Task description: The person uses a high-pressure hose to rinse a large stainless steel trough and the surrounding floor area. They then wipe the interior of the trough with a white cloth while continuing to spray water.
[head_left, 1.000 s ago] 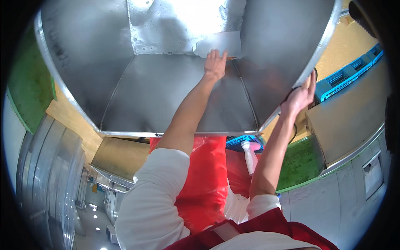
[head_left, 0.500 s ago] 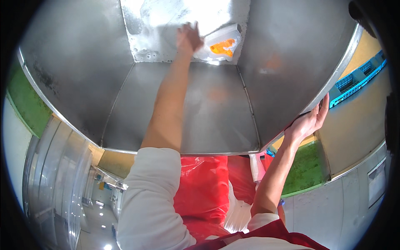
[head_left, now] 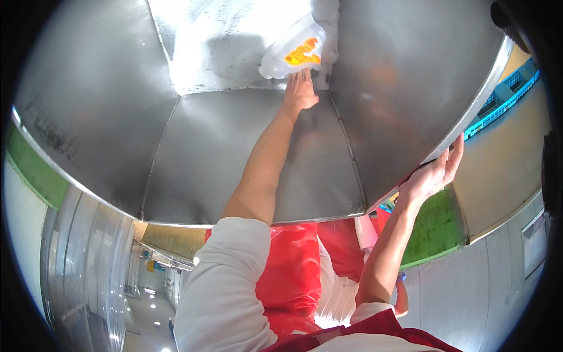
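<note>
A large grey metal bin (head_left: pixel 229 152) with sloping sides opens in front of me. At its inner end lies a translucent plastic jug (head_left: pixel 272 58) with an orange label, tilted on a pale, wet-looking surface. My left hand (head_left: pixel 301 92) reaches deep into the bin, its fingers stretched out and together touching the jug's lower edge; the fingertips are partly hidden there. Outside the bin, my right hand (head_left: pixel 431 175) rests against the right edge with its fingers extended. Its palm is pressed to the metal and partly out of sight.
A blue plastic crate (head_left: pixel 498 102) stands beyond the bin's right edge. Green panels (head_left: pixel 434 229) lie below it. Red plastic sheeting (head_left: pixel 287 276) hangs below the bin's front rim. A part of another arm (head_left: pixel 401 298) shows behind my right forearm. Clear strip curtains (head_left: pixel 88 258) hang at left.
My left hand has moved right and down, now at the jug's lower edge. The jug has shifted up and left and shows more fully. My right hand stays at the bin's edge.
</note>
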Demonstrator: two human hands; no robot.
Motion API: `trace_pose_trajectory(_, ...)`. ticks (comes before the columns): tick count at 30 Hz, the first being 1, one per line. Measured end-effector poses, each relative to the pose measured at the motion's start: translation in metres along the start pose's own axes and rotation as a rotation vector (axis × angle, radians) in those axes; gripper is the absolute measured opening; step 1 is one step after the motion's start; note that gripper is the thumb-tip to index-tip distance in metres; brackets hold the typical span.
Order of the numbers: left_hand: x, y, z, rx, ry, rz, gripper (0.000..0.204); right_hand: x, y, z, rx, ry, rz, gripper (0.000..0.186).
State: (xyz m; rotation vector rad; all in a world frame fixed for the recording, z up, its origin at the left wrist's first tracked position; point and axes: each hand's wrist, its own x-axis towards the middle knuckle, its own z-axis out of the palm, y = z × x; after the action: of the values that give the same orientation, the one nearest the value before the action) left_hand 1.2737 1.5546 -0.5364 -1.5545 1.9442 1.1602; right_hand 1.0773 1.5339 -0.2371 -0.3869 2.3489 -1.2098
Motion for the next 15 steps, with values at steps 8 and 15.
trace_pose_trajectory(8, 0.026, -0.013, -0.037, -0.042, 0.219, 0.02, 0.076, 0.0, 0.001, -0.001, -0.037, 0.003, 0.018, 0.039)
trace_pose_trajectory(15, -0.001, -0.163, -0.16, -0.005, 0.043, -0.1, 0.048, 0.003, -0.002, -0.002, -0.055, -0.003, -0.013, 0.038)
